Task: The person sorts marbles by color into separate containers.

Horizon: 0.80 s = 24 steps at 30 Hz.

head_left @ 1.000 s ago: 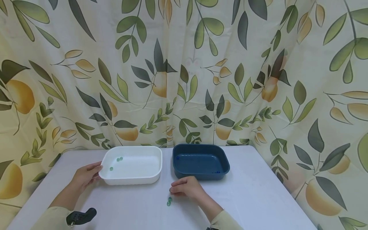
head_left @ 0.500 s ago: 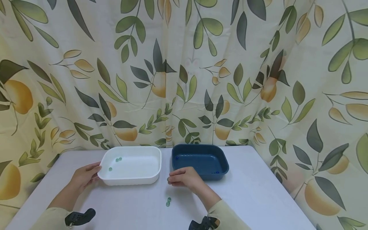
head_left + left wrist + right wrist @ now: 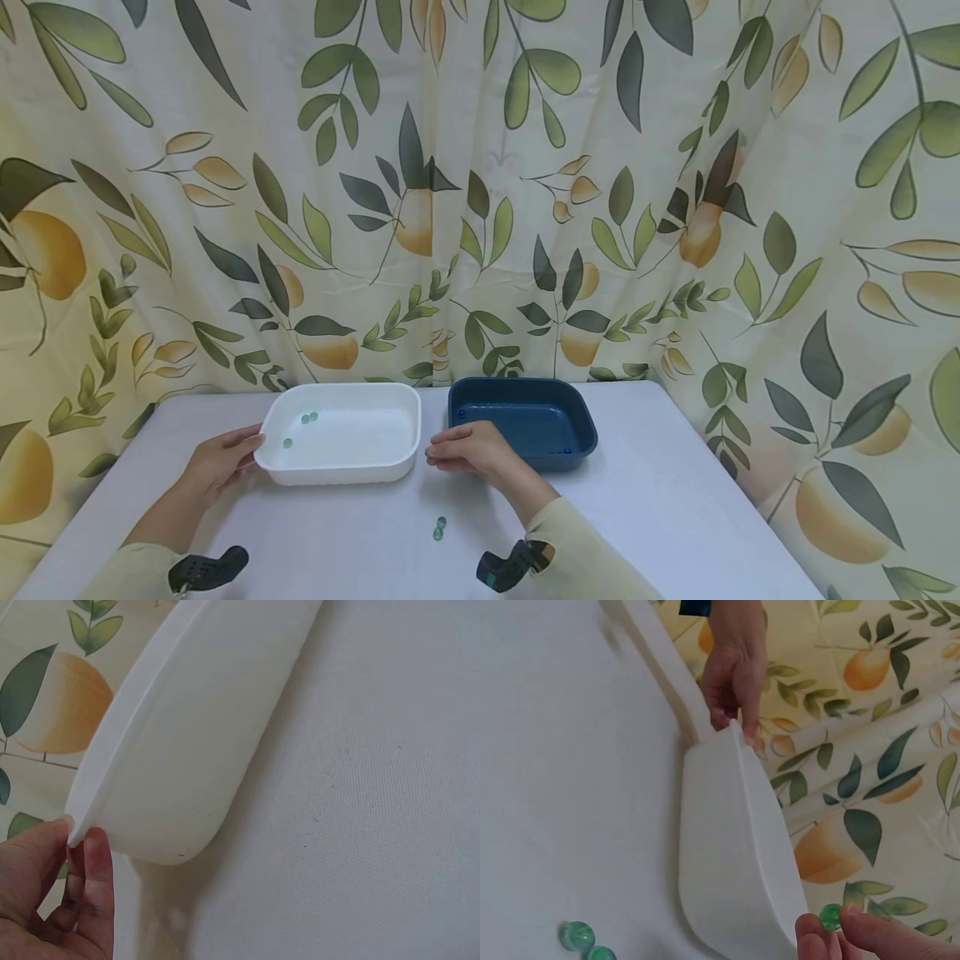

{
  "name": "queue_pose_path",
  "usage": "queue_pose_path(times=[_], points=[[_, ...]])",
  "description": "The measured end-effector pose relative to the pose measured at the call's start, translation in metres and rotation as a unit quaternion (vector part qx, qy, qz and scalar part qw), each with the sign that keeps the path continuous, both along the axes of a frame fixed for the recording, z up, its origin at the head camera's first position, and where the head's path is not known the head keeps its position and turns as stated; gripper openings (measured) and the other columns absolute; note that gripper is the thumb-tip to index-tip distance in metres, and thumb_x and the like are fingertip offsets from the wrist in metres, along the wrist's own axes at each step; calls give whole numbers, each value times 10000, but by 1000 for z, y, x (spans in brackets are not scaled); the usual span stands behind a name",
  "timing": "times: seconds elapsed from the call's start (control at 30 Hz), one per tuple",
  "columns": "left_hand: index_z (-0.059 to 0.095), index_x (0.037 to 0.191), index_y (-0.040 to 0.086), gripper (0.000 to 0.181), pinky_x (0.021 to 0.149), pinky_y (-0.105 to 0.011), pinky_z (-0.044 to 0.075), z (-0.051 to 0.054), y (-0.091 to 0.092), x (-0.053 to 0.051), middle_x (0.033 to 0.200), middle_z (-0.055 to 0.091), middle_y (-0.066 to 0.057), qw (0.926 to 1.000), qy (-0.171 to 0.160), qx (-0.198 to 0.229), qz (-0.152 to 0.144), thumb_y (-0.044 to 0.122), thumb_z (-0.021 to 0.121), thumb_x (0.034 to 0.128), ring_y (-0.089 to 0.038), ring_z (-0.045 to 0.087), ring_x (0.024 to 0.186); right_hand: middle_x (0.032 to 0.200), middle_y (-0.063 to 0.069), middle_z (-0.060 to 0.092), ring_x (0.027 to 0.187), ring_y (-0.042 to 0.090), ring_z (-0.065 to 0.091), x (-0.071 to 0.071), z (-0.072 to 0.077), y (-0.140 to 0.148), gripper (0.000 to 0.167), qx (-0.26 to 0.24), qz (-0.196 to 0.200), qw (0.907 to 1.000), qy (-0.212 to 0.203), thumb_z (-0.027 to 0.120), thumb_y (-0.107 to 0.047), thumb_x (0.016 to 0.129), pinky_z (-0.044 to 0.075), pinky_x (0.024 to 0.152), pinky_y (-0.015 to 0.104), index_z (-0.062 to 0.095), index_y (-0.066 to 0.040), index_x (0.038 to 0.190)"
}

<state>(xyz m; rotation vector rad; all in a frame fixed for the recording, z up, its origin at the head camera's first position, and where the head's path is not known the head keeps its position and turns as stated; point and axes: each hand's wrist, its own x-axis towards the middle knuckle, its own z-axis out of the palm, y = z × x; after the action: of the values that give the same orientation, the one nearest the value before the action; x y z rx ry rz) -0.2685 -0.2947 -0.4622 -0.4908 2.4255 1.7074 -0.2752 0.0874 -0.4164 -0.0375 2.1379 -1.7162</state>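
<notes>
My left hand pinches the left rim of a white plastic tub between thumb and fingers; the left wrist view shows the grip on the rim close up. Between the thumb and fingertips of my right hand is a green glass marble, clearest in the right wrist view. That hand hovers just right of the white tub, in front of the dark blue tub. Several green marbles lie in the white tub. Two more green marbles touch each other on the table.
Blue marbles lie inside the dark blue tub, which stands right of the white one with a narrow gap between. A white cloth covers the table. Behind it hangs a curtain printed with leaves and fruit.
My right hand has lifted the marble from beside the other two and carried it away from me and slightly left, toward the white tub. The left hand has stayed on the rim.
</notes>
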Motion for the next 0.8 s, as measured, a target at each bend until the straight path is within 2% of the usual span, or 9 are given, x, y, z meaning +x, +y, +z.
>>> queue_pose_path(times=[0.33,0.8], points=[[367,1462,-66,652,703,-204,554,-2,-2,1,1383,507,-300,10000,10,9,3,326,590,991,-43,633,798,955,140,755,872,216,743,-14,-3,-16,321,-144,-139,9997,-163,756,-91,856,600,751,264,698,49,1138],[365,1465,-59,645,710,-205,553,-1,0,1,1418,469,-304,10000,-8,-46,13,331,578,998,-40,630,811,911,165,754,839,235,750,-27,-9,-39,259,-243,-604,9973,-351,760,-43,839,604,708,262,710,63,1069]])
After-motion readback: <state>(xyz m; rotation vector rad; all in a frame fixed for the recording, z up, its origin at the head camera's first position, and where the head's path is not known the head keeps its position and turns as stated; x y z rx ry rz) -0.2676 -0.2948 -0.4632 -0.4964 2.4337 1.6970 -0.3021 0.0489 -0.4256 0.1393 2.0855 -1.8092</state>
